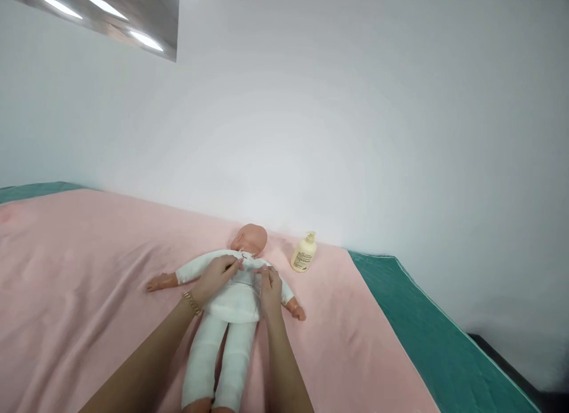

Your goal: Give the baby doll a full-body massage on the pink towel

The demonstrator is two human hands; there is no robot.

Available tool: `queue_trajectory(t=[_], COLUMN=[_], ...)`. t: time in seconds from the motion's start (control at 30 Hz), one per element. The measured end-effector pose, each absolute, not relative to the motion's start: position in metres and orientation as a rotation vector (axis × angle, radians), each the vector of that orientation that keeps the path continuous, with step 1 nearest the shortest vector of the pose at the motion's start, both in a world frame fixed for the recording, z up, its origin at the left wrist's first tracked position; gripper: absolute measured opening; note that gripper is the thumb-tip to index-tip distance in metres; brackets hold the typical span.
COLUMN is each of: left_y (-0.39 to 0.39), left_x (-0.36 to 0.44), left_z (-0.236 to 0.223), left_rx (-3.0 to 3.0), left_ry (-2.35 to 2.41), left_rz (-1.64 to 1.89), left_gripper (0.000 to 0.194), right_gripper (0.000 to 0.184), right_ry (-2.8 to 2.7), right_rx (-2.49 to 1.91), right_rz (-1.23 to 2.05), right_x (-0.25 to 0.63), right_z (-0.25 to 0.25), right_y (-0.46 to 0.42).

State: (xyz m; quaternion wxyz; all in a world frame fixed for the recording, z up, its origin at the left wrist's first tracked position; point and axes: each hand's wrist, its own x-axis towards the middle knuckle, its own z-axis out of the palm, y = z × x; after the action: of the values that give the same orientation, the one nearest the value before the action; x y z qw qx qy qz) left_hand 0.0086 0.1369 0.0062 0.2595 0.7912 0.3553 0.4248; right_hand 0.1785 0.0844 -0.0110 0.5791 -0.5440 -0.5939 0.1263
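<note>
A baby doll (240, 309) in a white suit lies on its back on a pink cloth, head toward the wall and arms spread. My left hand (216, 277), with a gold bracelet at the wrist, pinches the suit's fabric at the doll's upper chest. My right hand (270, 290) rests on the other side of the chest, its fingertips closed on the fabric near the collar. Both hands meet just below the doll's chin.
A cream pump bottle (304, 253) stands on the pink cloth (89, 271) to the right of the doll's head. A green mat (427, 330) shows beyond the cloth's right edge. A white wall runs close behind.
</note>
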Motion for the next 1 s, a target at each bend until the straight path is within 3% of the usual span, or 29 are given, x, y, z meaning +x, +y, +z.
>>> queue_trajectory(t=[0.13,0.33,0.63,1.0], left_y=[0.151,0.156,0.157,0.163], left_x=[0.02,0.017,0.014,0.014], left_z=[0.007,-0.014,-0.027,-0.032], left_rx=[2.185,2.276,2.341,2.355], left_ry=[0.915,0.895,1.006,1.125], left_rz=[1.206,1.125,1.321,1.197], left_gripper=[0.045,0.039,0.034,0.037], right_gripper=[0.052,0.036,0.03,0.029], right_ry=[-1.454,-1.557,-1.55,-1.636], right_rx=[-1.336,-1.412,-1.285,-1.343], right_rz=[0.256,0.192,0.177,0.216], right_x=[0.176,0.169,0.174,0.173], right_z=[-0.005,-0.029,-0.036,-0.037], right_y=[0.113,0.122,0.11,0.115])
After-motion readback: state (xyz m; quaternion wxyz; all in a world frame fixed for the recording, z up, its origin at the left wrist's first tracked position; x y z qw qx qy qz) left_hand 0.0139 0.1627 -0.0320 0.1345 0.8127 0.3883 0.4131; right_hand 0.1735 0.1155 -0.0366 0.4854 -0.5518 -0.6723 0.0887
